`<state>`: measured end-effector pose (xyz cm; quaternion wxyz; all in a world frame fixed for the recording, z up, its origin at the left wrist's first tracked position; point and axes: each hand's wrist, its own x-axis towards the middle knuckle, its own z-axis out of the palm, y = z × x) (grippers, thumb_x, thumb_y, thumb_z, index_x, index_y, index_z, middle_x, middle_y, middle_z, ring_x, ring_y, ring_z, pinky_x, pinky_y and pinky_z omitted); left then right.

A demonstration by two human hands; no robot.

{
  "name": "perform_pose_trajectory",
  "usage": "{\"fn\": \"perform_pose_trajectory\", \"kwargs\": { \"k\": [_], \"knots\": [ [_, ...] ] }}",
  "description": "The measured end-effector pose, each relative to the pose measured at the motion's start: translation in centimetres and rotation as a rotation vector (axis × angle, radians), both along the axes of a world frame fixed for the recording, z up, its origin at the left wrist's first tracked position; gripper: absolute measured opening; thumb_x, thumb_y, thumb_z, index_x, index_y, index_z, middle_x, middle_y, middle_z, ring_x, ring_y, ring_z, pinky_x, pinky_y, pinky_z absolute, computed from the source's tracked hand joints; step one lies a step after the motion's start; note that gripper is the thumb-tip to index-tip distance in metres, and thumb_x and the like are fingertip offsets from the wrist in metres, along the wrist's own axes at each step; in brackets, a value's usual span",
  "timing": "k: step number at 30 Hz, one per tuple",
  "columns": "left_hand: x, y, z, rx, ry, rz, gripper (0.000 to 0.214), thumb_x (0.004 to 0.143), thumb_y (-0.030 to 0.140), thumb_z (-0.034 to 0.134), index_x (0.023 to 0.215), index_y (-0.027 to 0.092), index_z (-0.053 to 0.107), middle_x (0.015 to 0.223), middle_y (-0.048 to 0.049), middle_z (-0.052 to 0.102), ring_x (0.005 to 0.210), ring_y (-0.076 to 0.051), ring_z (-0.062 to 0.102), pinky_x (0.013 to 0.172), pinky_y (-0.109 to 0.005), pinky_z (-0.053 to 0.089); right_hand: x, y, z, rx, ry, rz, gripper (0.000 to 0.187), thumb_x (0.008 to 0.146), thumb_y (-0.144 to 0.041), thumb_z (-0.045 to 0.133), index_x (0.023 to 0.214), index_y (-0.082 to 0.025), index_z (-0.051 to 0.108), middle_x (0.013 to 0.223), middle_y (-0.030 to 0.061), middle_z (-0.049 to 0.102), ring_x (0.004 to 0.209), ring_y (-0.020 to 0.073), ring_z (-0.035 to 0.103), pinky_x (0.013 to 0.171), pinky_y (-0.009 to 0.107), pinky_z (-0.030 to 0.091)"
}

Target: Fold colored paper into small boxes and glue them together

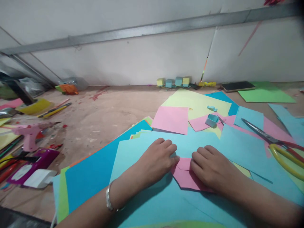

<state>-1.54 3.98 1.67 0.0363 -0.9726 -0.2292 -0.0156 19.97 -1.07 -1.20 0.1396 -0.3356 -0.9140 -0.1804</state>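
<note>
My left hand (158,161) and my right hand (210,166) rest side by side, fingers curled and pressed down on a small folded pink paper (184,175). The pink piece lies on a light blue sheet (147,196) on top of a stack of coloured papers. A bit of light blue shows under my left fingertips. A silver bracelet (108,198) circles my left wrist.
Scissors with yellow and red handles (273,141) lie to the right. A pink square sheet (171,119), a small blue paper box (212,119) and little paper cubes (173,82) sit further back. A pink glue gun (29,134), pens and a purple tool lie left. A phone (237,86) rests near the wall.
</note>
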Motion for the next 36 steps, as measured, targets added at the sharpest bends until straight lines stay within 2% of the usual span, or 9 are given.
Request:
{"fn": "perform_pose_trajectory", "kwargs": {
  "k": [5, 10, 14, 17, 20, 23, 30, 33, 36],
  "knots": [
    [-0.4, 0.5, 0.6, 0.018, 0.025, -0.008, 0.011, 0.091, 0.027, 0.061, 0.086, 0.025, 0.071, 0.080, -0.0032, 0.060, 0.081, -0.022, 0.051, 0.065, -0.035, 0.033, 0.0, -0.4, -0.2, -0.039, -0.045, -0.020, 0.023, 0.083, -0.004, 0.050, 0.066, -0.018, 0.057, 0.065, 0.0050, 0.051, 0.064, 0.0192, 0.038, 0.062, 0.036, 0.022],
    [-0.4, 0.2, 0.2, 0.142, -0.122, 0.007, 0.035, 0.091, 0.014, 0.055, 0.057, 0.018, 0.060, 0.074, -0.0051, 0.059, 0.077, -0.021, 0.050, 0.066, -0.035, 0.033, -0.2, -0.5, -0.5, -0.051, -0.007, -0.015, 0.024, 0.083, -0.004, 0.050, 0.064, -0.018, 0.056, 0.064, 0.0049, 0.049, 0.064, 0.0193, 0.036, 0.059, 0.036, 0.018],
    [0.8, -0.9, -0.4, 0.183, -0.286, -0.038, 0.029, 0.092, 0.013, 0.049, 0.067, 0.017, 0.063, 0.075, -0.0044, 0.059, 0.074, -0.020, 0.048, 0.070, -0.036, 0.035, -0.3, -0.4, -0.5, -0.058, 0.006, -0.001, 0.026, 0.084, -0.004, 0.048, 0.064, -0.018, 0.055, 0.063, 0.0047, 0.048, 0.063, 0.0192, 0.034, 0.059, 0.035, 0.015],
    [1.5, -1.3, -1.0, 0.138, -0.211, -0.045, 0.029, 0.091, 0.013, 0.054, 0.063, 0.017, 0.062, 0.065, -0.0012, 0.054, 0.069, -0.018, 0.045, 0.075, -0.037, 0.034, -0.3, -0.4, -0.3, -0.047, 0.002, 0.011, 0.027, 0.085, -0.004, 0.048, 0.064, -0.018, 0.055, 0.062, 0.0048, 0.048, 0.063, 0.0193, 0.034, 0.059, 0.035, 0.015],
    [1.3, -0.6, -1.2, 0.071, -0.134, -0.008, 0.026, 0.088, 0.015, 0.059, 0.064, 0.019, 0.065, 0.063, -0.0008, 0.054, 0.069, -0.018, 0.045, 0.073, -0.037, 0.031, 0.0, -0.4, 0.0, -0.071, -0.027, 0.003, 0.025, 0.084, -0.003, 0.049, 0.065, -0.018, 0.056, 0.063, 0.0049, 0.050, 0.063, 0.0195, 0.036, 0.058, 0.035, 0.015],
    [0.5, 0.4, -1.0, -0.007, -0.083, 0.008, 0.021, 0.085, 0.013, 0.060, 0.072, 0.026, 0.071, 0.061, -0.0002, 0.053, 0.069, -0.018, 0.045, 0.069, -0.037, 0.028, 0.6, -0.5, 0.3, -0.137, -0.063, -0.041, 0.022, 0.082, -0.002, 0.051, 0.069, -0.018, 0.058, 0.067, 0.0042, 0.052, 0.065, 0.0194, 0.039, 0.058, 0.035, 0.016],
    [-0.8, 1.9, -0.5, -0.169, -0.025, 0.094, 0.035, 0.070, 0.001, 0.058, 0.072, 0.031, 0.076, 0.053, 0.0004, 0.055, 0.064, -0.017, 0.042, 0.067, -0.036, 0.025, 1.8, -0.4, 1.0, -0.433, -0.096, -0.124, 0.010, 0.084, -0.011, 0.058, 0.088, -0.019, 0.063, 0.082, 0.0043, 0.059, 0.070, 0.0190, 0.045, 0.055, 0.030, 0.019],
    [-1.0, 2.0, -0.3, -0.160, 0.000, 0.069, 0.040, 0.065, -0.001, 0.055, 0.077, 0.031, 0.076, 0.052, 0.0012, 0.057, 0.063, -0.016, 0.043, 0.068, -0.036, 0.026, 2.2, -0.2, 1.6, -0.572, -0.090, -0.106, 0.011, 0.083, -0.012, 0.058, 0.089, -0.020, 0.064, 0.084, 0.0040, 0.059, 0.070, 0.0188, 0.046, 0.056, 0.030, 0.022],
    [-1.1, 2.1, -0.1, -0.168, -0.001, 0.045, 0.043, 0.064, -0.002, 0.052, 0.077, 0.031, 0.076, 0.051, 0.0018, 0.057, 0.063, -0.016, 0.044, 0.069, -0.036, 0.027, 3.3, -0.2, 2.4, -0.621, -0.122, -0.130, 0.016, 0.075, -0.004, 0.059, 0.080, -0.019, 0.064, 0.080, 0.0037, 0.059, 0.065, 0.0165, 0.045, 0.054, 0.030, 0.020]
  ]
}}
